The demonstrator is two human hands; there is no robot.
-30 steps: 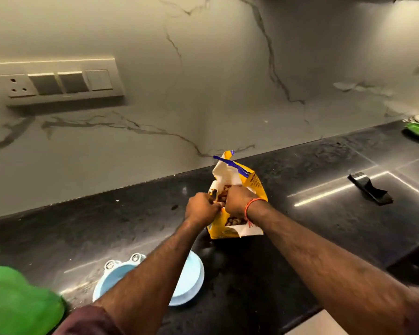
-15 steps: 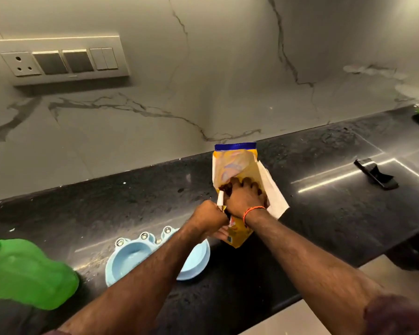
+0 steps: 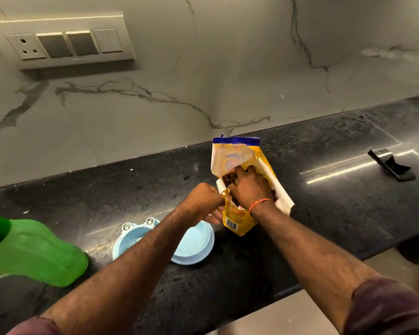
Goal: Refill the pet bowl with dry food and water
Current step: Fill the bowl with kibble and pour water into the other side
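1. 2 bare hands at a yellow food bag (image 3: 237, 215) with a blue top band, standing open on the black countertop (image 3: 324, 213) near the marble wall.
2. Left hand (image 3: 203, 201): fingers curled, pinching the near-left edge of the bag's mouth.
3. Right hand (image 3: 248, 186), orange thread at the wrist: reaching down inside the bag among brown kibble (image 3: 226, 178); fingers curled into the pieces, grip on them not discernible.
4. Light-blue double pet bowl (image 3: 196, 245): on the countertop just left of the bag, partly hidden under the left forearm; visible basin without food.
5. Green bottle (image 3: 34, 252): lying at the far left.
6. Black object (image 3: 392, 165): on the countertop, well apart to the right.
7. Switch panel (image 3: 65, 44): on the wall, upper left.
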